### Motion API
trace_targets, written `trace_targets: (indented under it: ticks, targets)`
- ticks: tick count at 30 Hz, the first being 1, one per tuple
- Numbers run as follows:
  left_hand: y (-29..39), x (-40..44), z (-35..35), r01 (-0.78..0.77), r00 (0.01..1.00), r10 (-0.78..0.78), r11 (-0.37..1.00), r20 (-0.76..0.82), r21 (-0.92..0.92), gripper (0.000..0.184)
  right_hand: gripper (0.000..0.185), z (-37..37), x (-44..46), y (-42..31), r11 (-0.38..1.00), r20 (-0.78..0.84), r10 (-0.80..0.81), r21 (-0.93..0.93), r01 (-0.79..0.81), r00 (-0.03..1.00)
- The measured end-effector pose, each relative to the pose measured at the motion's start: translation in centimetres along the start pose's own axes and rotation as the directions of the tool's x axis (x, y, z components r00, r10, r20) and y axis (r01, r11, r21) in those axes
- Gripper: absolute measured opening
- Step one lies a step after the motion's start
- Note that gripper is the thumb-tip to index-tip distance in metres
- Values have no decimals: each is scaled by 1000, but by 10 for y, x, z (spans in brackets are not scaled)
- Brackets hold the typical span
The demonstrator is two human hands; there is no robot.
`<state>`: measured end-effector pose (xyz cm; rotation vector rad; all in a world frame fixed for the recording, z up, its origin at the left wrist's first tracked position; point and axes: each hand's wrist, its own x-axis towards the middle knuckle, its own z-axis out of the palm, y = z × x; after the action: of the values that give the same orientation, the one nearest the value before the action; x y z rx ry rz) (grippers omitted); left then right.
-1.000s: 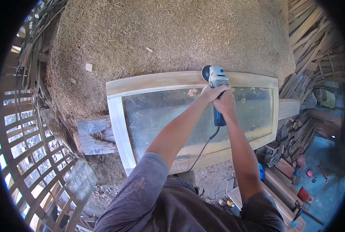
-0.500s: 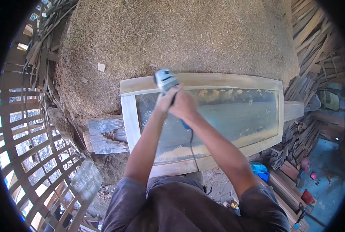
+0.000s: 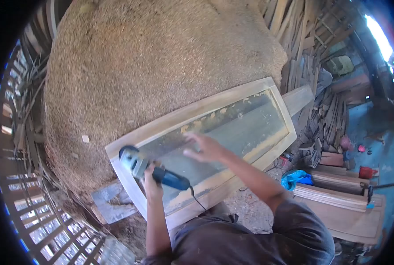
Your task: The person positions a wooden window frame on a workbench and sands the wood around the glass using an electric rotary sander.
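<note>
An angle grinder [image 3: 161, 174] with a blue body and grey metal head is gripped in my left hand [image 3: 153, 184]. Its disc end lies over the left corner of a wooden frame [image 3: 192, 109]; I cannot tell whether it touches the wood. The frame surrounds a dusty glass-like panel [image 3: 232, 137] with pale smears and sawdust along its edges. Over that panel, my right hand [image 3: 206, 149] is off the tool, its fingers spread and holding nothing. A dark cord [image 3: 197, 199] runs from the grinder's rear toward my body.
A large heap of wood shavings [image 3: 157, 57] rises beyond the frame. Planks [image 3: 298, 99] stick out beneath it. To the right lie scrap wood [image 3: 327, 115], stacked boards [image 3: 334, 187] and a blue plastic bag [image 3: 296, 179]. A slatted lattice [image 3: 51, 225] stands at left.
My right hand has let go of the grinder and moved right. The left hand holds the tool alone, now lower and further left. The view has turned toward the right.
</note>
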<state>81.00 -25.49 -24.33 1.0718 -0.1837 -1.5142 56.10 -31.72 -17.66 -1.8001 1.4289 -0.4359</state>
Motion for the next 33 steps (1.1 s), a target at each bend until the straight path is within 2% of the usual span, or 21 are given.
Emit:
trace_targets:
  ticks: [2,5,6,8,10,11,12,14,16,17,18,20,23,27,29,33]
  targets:
    - [-1,-15,-25,19,999,-20,999,-39,-48,48,75,-40,16,48,980,-66,143,-128,-151,988]
    - [8,-48,-49,-48,995,36,991,-95,-128,45,80,-92,56,126,900,-247,142,-372,-229,959]
    - [9,-58,-55,-96,990,81,986,-114,-139,43,81,-102,75,153,862,-288,110,-449,-235,951]
    - [17,-81,-55,-175,971,154,979,-184,-108,42,77,-126,106,174,861,-221,102,-469,-197,970]
    - [16,-110,-51,-236,945,208,968,-252,-88,41,69,-128,139,212,819,-236,-66,-568,-83,970]
    - [12,-124,-51,-262,906,246,965,-345,2,44,78,-133,156,212,833,-50,197,-518,-194,979]
    - [8,-137,-51,-303,879,277,953,-388,-8,44,81,-140,159,192,790,68,345,-560,-250,936]
    - [-3,-161,-42,-369,819,325,930,-472,1,46,84,-121,170,226,857,195,279,-491,-153,940]
    - [-15,-182,-35,-398,769,350,917,-535,28,46,87,-120,156,209,788,141,228,-608,-98,963]
    - [-24,-189,-37,-406,752,350,914,-558,26,46,86,-127,150,193,789,165,274,-603,-123,948]
    - [-31,-199,-37,-380,765,350,923,-540,59,46,84,-129,147,184,783,185,323,-603,-152,928]
    - [-42,-210,-32,-371,775,345,927,-529,60,46,81,-118,143,209,817,55,167,-566,-107,984]
    - [-62,-211,-29,-429,755,361,903,-547,4,46,78,-118,136,209,767,98,185,-636,-81,978]
    - [-81,-218,-20,-401,765,298,914,-571,-60,46,74,-116,113,225,775,101,118,-631,-28,988]
    - [-83,-217,-19,-349,784,241,933,-571,-85,45,69,-115,108,236,819,84,28,-573,26,996]
    - [-90,-217,-25,-340,790,240,937,-564,-78,45,67,-118,90,230,815,55,40,-579,0,998]
